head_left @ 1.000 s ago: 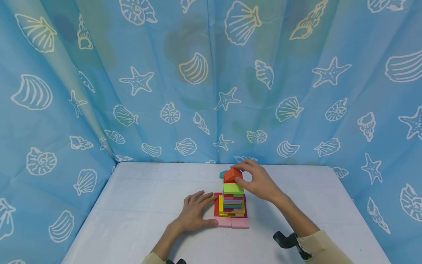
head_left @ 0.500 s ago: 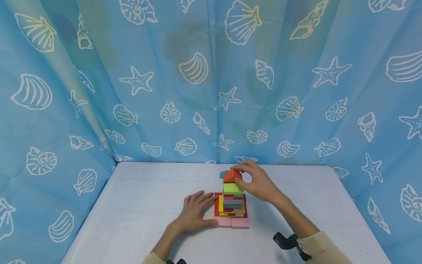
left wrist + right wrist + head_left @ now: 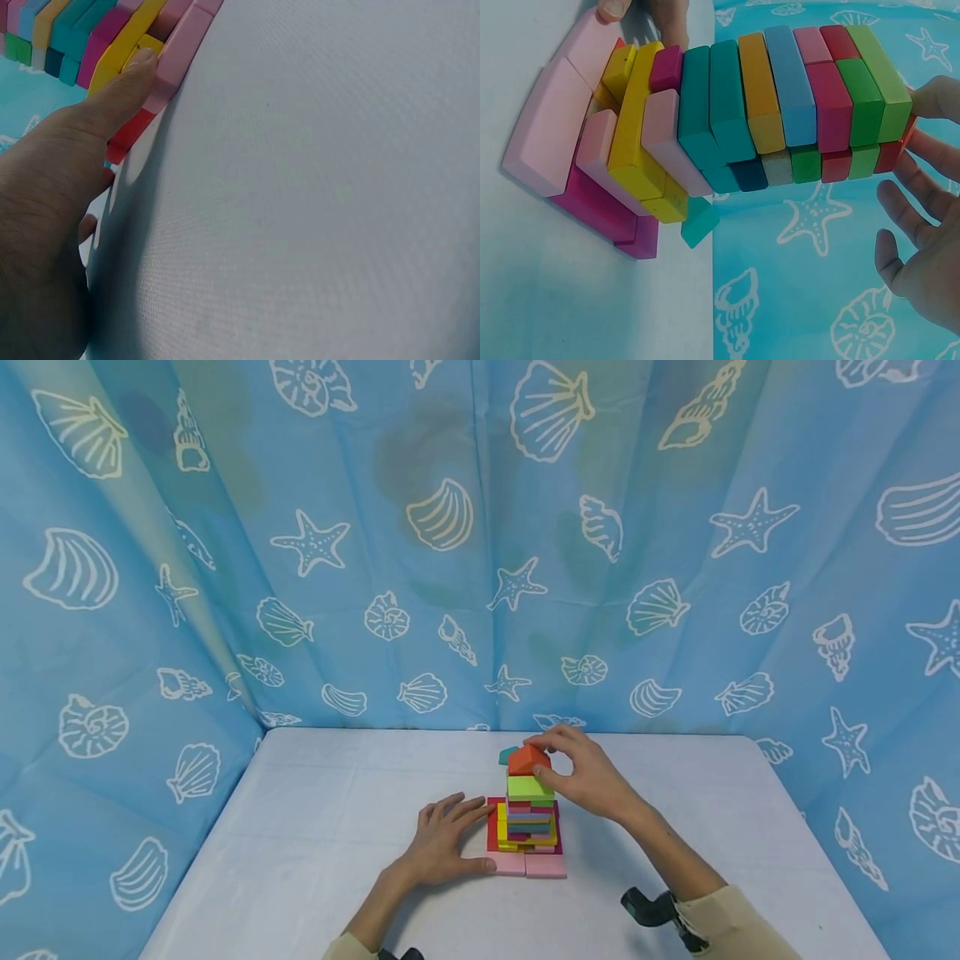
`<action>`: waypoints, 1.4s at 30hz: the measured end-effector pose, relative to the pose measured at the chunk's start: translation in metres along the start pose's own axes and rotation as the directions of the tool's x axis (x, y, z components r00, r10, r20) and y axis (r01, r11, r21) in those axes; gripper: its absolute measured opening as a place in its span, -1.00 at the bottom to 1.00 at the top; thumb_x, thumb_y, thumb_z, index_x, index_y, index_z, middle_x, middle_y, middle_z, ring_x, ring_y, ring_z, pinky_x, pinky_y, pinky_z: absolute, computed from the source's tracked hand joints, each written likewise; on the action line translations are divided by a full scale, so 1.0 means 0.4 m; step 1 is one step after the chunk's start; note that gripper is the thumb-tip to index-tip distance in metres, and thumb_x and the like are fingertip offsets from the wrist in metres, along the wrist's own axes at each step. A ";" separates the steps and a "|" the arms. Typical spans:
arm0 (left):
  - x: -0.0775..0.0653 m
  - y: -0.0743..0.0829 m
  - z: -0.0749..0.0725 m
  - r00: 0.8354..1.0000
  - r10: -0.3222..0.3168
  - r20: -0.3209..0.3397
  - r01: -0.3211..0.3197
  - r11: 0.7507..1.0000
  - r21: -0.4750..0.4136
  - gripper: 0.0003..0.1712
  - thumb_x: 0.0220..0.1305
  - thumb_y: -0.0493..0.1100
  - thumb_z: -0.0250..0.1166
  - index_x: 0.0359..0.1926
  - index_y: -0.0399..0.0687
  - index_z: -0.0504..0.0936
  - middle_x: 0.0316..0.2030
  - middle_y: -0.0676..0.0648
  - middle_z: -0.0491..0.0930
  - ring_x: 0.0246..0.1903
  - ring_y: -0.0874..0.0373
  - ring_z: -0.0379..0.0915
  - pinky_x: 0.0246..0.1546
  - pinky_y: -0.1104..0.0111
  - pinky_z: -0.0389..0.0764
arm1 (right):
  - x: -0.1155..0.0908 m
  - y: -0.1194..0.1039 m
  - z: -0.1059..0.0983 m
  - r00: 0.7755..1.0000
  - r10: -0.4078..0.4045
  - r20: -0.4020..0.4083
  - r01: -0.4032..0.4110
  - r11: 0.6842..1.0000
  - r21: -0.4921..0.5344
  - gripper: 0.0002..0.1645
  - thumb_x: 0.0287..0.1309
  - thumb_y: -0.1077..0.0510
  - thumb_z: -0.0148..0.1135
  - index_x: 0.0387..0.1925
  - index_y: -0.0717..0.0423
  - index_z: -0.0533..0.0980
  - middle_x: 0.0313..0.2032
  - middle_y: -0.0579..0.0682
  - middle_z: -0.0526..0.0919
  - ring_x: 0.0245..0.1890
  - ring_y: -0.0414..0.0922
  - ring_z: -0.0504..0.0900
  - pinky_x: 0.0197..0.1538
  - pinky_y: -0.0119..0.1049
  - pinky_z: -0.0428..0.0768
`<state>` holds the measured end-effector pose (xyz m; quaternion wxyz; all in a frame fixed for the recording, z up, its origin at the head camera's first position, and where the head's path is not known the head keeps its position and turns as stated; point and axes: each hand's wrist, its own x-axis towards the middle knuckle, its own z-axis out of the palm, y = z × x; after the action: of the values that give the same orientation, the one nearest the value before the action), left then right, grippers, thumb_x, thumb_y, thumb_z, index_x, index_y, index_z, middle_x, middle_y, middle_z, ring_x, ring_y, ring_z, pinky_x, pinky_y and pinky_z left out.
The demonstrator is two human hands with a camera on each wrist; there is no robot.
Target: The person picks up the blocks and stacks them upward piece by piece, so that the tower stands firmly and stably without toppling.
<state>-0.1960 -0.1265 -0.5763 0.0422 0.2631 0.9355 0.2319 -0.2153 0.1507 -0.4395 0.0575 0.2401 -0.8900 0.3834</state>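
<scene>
A tower of many-coloured wooden blocks stands on the table, a light green block [image 3: 530,789] near its top. On top sits an orange roof-shaped block [image 3: 528,762], which my right hand [image 3: 588,772] pinches between thumb and fingers. My left hand [image 3: 446,843] rests at the left of the base with fingers spread. Its thumb [image 3: 135,75] touches a pink block [image 3: 180,56] in the left wrist view. Pink flat blocks [image 3: 546,867] form the base's front, with a red block [image 3: 492,835] at its left. The right wrist view shows the stacked layers sideways.
A teal block [image 3: 700,221] lies behind the tower. The white-covered table [image 3: 337,802] extends around it, up to a blue shell-patterned curtain [image 3: 480,635]. A black wrist mount [image 3: 648,906] sits at my right sleeve.
The orange block has settled slightly on the tower top; less of the red below it shows now. My right hand keeps its pinch on it and my left hand stays in place.
</scene>
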 end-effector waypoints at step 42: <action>0.002 -0.009 0.004 1.000 0.020 -0.002 -0.020 1.000 0.004 0.03 0.08 0.55 0.24 0.53 0.40 0.21 0.51 0.12 0.18 0.52 -0.10 -0.11 0.35 -0.25 0.01 | -0.041 0.082 -0.041 0.999 0.038 -0.025 -0.036 0.997 0.069 -0.44 0.38 0.01 0.23 0.37 -0.09 0.41 0.19 -0.04 0.57 0.11 -0.05 0.52 0.05 0.01 0.55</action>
<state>-0.1981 -0.1282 -0.5792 0.0385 0.2724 0.9333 0.2309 -0.2176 0.1880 -0.4543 0.0537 0.2203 -0.8798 0.4177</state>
